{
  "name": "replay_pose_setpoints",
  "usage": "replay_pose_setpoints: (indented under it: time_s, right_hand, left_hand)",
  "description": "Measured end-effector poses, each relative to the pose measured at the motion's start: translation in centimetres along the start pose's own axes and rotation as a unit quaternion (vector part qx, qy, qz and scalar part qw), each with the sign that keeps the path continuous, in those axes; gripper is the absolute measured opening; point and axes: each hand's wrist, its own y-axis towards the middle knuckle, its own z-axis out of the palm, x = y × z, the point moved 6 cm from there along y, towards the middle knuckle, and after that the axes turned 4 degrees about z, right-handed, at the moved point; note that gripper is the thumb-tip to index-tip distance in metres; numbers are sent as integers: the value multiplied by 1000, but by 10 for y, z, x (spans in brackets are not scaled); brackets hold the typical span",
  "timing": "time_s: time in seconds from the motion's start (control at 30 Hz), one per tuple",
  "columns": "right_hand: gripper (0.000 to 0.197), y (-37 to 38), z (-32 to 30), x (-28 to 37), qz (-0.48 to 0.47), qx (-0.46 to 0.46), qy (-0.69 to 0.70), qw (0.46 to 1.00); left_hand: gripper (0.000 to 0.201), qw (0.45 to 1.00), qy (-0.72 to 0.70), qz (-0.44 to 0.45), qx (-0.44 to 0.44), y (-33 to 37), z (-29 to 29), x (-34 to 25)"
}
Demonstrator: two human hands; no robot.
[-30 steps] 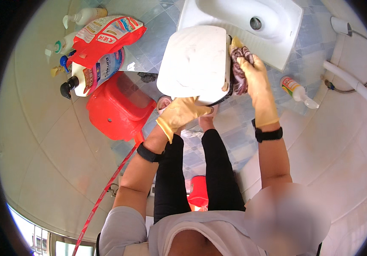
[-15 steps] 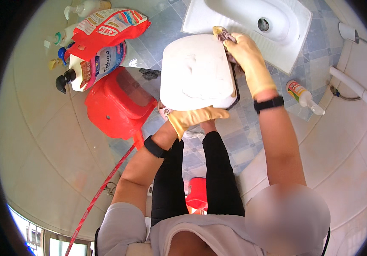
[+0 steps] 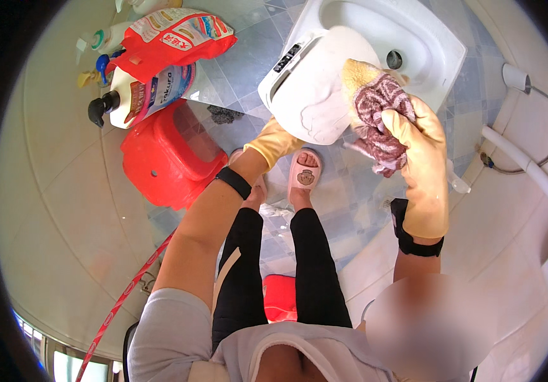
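A white rounded plastic container [image 3: 315, 89] is held tilted above the tiled floor, in front of the squat toilet [image 3: 436, 44]. A dark slotted strip shows at its upper left end. My left hand [image 3: 276, 141], in a yellow rubber glove, grips the container's near left edge; its fingers pass partly out of sight beneath it. To the right of the container, my right hand [image 3: 421, 149], also gloved in yellow, is closed on a bunched cloth [image 3: 381, 114] of brown-and-white pattern with a yellow part. The cloth's tip is beside the container's right side.
At left, a red plastic stool [image 3: 165, 156] stands near a pump bottle [image 3: 140, 102] and a red-and-white pouch [image 3: 178, 38]. A red-striped pole [image 3: 121, 305] leans at lower left. A white pipe [image 3: 528, 169] runs along the right wall. Something red [image 3: 279, 296] lies between my legs.
The container has turned and tipped, bringing its slotted end into view at upper left. My right hand has drawn back toward me with the cloth. My left hand has shifted slightly farther away.
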Motion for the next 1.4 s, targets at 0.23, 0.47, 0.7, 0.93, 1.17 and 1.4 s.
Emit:
replay_pose_setpoints:
  time_s: [0.23,0.47,0.7,0.93,1.17,1.4]
  right_hand:
    - [64,98,-13,-80,-91,-69,-263,958]
    - [68,117,30,-121,-217,-192,-587,756]
    - [52,42,53,-186,-257,-55,-604,753]
    - [50,129,-3,-96,-318,-297,-600,671]
    - [48,71,104,-180,-272,-90,-617,733]
    - [34,103,8,-156,-181,-136,-427,875]
  left_hand:
    - [52,899,-382,-205,-66,-42,-6,8]
    - [36,644,-657,-321,-224,-67,48,80]
    - [36,680,-603,-358,-214,-71,49,86]
    - [36,690,-587,-355,-230,-69,51,81]
    - [37,901,-359,-94,-223,-66,23,65]
    - [35,691,-581,-377,-205,-78,49,80]
